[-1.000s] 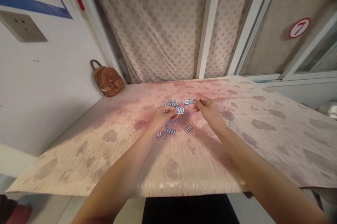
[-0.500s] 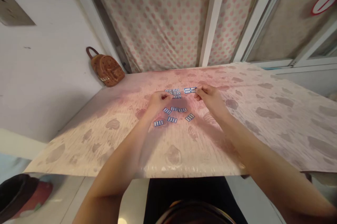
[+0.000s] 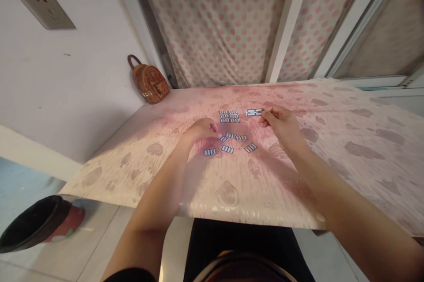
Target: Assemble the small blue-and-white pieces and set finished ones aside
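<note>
A tidy block of small striped cards (image 3: 229,116) lay on the counter (image 3: 265,196), its print too fine to read. Right of the block, the right hand (image 3: 278,120) pinched a larger-striped card (image 3: 254,112), thumb and fingers covering one end. Left of the block and a little nearer the person, the left hand (image 3: 203,131) had its fingers curled in; its tips were at a slanted card (image 3: 223,139), partly hidden, and whether they gripped it could not be told. Loose cards (image 3: 227,149) lay scattered on the block's near side, two so close that any overlap was unclear. Well left of the block sat a brown bag (image 3: 152,83); beyond the block hung a dotted curtain (image 3: 212,21), cut off at the top.
</note>
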Action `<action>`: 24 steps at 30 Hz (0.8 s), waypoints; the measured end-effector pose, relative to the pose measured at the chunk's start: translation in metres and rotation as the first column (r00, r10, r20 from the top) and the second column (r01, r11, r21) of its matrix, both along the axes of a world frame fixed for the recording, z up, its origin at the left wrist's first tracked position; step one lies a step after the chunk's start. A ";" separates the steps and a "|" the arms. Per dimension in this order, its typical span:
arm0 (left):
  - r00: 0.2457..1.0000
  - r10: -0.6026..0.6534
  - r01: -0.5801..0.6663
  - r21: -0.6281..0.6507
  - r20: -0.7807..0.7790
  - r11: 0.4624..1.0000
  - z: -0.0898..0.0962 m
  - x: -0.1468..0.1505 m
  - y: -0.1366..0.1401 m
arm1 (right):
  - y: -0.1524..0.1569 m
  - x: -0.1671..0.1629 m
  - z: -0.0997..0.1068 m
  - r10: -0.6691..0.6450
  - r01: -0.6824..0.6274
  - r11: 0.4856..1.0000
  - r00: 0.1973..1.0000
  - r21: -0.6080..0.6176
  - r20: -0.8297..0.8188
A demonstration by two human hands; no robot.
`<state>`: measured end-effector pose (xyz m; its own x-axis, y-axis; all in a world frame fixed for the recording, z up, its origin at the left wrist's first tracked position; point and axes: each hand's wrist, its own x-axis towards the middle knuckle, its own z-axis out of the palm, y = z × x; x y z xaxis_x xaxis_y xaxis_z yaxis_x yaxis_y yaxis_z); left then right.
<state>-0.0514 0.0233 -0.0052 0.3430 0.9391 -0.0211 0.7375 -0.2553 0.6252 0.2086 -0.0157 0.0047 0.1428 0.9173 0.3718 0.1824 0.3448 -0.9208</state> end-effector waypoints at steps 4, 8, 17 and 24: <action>0.999 -0.025 0.024 -0.028 -0.039 0.999 -0.007 0.003 0.005 | 0.000 0.000 -0.001 -0.014 0.014 1.000 1.000 0.001 0.009; 0.999 -0.037 0.037 -0.036 0.002 0.999 -0.010 0.004 0.005 | -0.002 -0.001 0.001 0.018 -0.018 1.000 0.999 -0.014 -0.027; 0.864 0.077 -0.049 -0.069 0.498 0.996 0.002 0.024 -0.002 | -0.013 -0.015 0.007 0.190 -0.198 0.980 0.969 -0.035 -0.160; 0.490 0.154 -0.046 -0.151 0.858 0.987 0.014 0.061 -0.030 | -0.021 -0.028 0.005 0.230 -0.238 0.971 0.957 -0.021 -0.179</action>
